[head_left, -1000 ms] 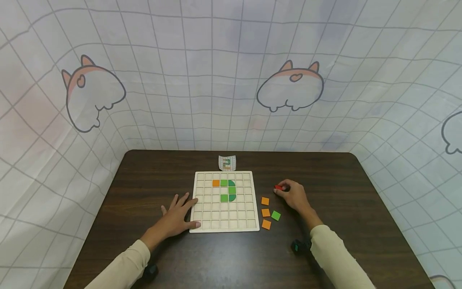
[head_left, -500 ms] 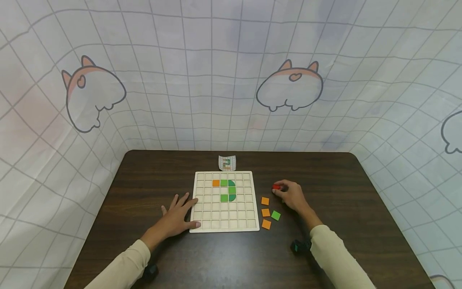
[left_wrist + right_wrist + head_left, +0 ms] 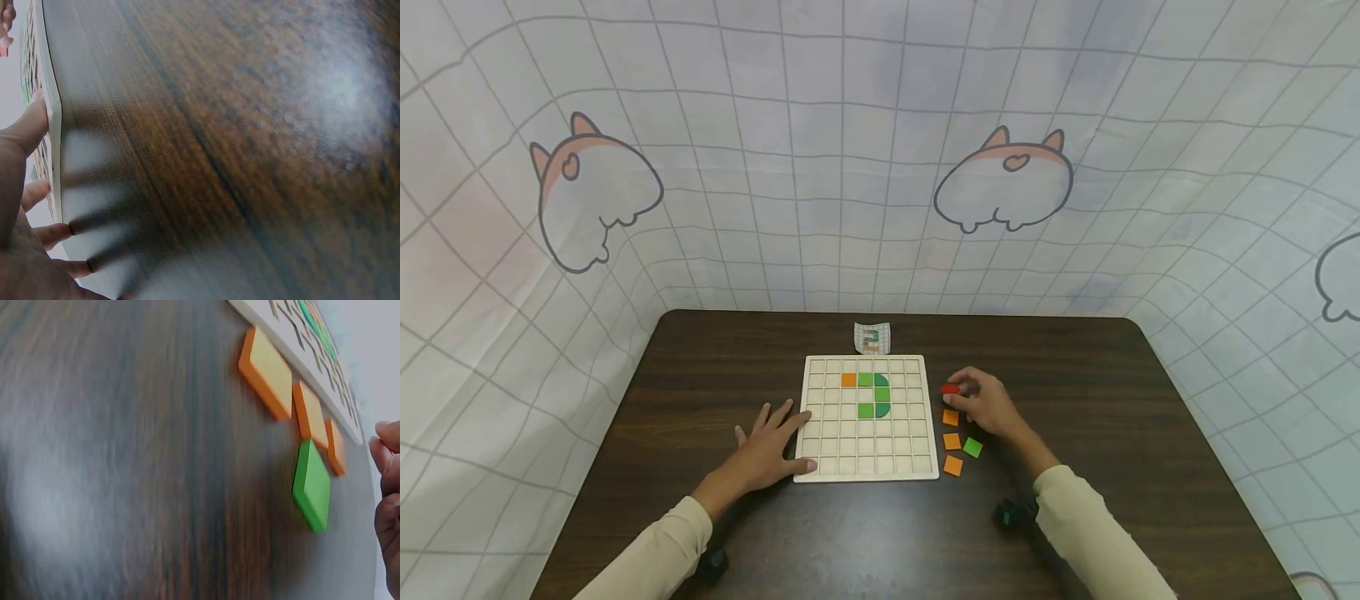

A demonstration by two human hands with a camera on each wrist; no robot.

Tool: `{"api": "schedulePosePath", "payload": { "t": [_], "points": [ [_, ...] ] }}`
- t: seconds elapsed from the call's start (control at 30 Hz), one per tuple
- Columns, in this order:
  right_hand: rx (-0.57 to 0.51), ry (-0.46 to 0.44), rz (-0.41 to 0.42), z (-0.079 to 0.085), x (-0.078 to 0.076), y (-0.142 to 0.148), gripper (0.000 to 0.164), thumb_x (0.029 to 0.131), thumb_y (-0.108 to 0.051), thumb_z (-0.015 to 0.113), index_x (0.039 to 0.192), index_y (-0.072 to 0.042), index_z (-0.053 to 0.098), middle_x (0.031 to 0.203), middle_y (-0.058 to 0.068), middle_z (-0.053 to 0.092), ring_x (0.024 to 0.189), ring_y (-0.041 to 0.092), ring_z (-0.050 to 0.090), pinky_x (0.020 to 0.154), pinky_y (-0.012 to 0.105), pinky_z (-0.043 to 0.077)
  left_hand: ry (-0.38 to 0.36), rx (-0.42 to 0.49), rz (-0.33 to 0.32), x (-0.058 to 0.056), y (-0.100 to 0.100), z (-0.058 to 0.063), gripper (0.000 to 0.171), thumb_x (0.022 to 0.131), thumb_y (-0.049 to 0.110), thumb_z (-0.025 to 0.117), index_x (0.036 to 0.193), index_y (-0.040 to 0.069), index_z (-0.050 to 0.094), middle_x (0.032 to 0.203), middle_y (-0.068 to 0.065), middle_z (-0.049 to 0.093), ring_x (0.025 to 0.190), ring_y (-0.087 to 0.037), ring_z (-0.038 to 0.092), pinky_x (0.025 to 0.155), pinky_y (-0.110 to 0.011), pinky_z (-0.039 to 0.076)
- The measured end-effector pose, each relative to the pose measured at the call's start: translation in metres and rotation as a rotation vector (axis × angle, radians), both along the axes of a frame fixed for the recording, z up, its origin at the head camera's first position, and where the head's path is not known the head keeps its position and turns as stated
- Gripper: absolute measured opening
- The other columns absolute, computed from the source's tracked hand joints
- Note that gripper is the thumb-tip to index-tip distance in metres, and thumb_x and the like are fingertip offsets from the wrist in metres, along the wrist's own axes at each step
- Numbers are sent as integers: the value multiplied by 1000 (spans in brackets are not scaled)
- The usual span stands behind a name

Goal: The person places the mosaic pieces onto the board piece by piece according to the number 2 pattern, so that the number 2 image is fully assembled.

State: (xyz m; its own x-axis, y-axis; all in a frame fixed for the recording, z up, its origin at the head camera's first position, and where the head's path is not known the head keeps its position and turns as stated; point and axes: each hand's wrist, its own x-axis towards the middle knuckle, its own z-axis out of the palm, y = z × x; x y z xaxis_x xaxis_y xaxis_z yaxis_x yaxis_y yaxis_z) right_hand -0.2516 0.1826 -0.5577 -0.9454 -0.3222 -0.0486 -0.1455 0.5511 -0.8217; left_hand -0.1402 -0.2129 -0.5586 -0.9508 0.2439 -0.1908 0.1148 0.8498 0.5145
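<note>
My right hand point(image 3: 988, 406) pinches a small red tile point(image 3: 950, 389) between thumb and fingers, just off the right edge of a white grid board point(image 3: 835, 442). With fingers spread, my left hand point(image 3: 765, 452) rests at the board's left edge, thumb and index finger on its rim. In the left wrist view the other fingertips point(image 3: 80, 269) touch the table. On the board, an orange square point(image 3: 848, 380), several light green squares point(image 3: 882, 395) and two dark green rounded tiles point(image 3: 882, 411) sit in the cells.
Several orange tiles point(image 3: 952, 442) lie in a column right of the board, with a green tile point(image 3: 973, 447) beside them. A small patterned card point(image 3: 872, 338) lies behind the board. The dark wooden table point(image 3: 715, 367) meets a gridded curtain point(image 3: 820, 208) at the back.
My right hand has moved left toward the board with the red tile in its fingers. My left hand and the tiles on the board have stayed put.
</note>
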Motion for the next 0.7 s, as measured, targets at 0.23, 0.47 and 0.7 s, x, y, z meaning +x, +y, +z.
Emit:
{"api": "schedulePosePath", "payload": {
  "t": [0.23, 0.47, 0.7],
  "points": [
    [-66, -37, 86, 7, 6, -18, 27, 93, -16, 73, 117, -4, 66, 89, 11, 69, 52, 22, 53, 48, 30, 49, 0, 2, 2, 0, 0, 0, 86, 86, 55, 74, 156, 20, 39, 167, -18, 19, 151, -52, 6, 99, -89, 3],
    [-91, -66, 135, 6, 8, -35, 26, 94, -12, 71, 119, -6, 69, 89, 10, 69, 50, 16, 50, 46, 26, 46, -3, -3, -2, -1, -1, -2, 86, 86, 56, 74, 156, 21, 39, 167, -17, 19, 152, -52, 6, 100, -89, 4],
    [-94, -68, 194, 4, 9, -54, 30, 93, -9, 70, 122, -3, 68, 93, 9, 71, 50, 13, 50, 46, 24, 44, -6, 0, 3, 0, -1, -1, 86, 86, 56, 73, 156, 21, 39, 167, -17, 19, 152, -51, 6, 100, -88, 3]
  ]
}}
